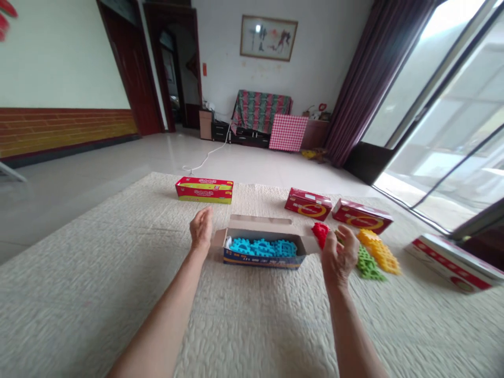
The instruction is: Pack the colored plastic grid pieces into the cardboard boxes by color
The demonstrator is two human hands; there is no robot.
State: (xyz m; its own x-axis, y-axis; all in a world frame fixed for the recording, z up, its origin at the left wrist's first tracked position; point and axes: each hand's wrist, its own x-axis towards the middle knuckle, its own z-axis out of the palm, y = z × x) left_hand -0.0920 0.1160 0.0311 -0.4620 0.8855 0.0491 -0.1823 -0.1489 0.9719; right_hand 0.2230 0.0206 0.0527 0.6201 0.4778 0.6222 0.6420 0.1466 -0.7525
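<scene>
An open cardboard box (263, 265) with a dark blue printed front lies in front of me on the quilted mat. Its flaps are folded out, and several light-blue plastic lattice pieces (263, 248) lie in a row inside. My left hand (201, 228) is just beside the left flap (219, 239), its fingers loosely bent and holding nothing visible. Past the right flap (311, 244) is my right hand (342, 254), thumb and curved fingers apart. Behind it are red (321, 232), green (369, 264) and yellow lattice pieces (380, 251), the red partly hidden.
A red and yellow-green box (205, 190) stands beyond my left hand. Two dark red boxes (308, 203) (362, 216) sit at the mat's far right. Nearer the right edge is a white and red box (454, 264). A white cord (210, 153) trails over the tiled floor.
</scene>
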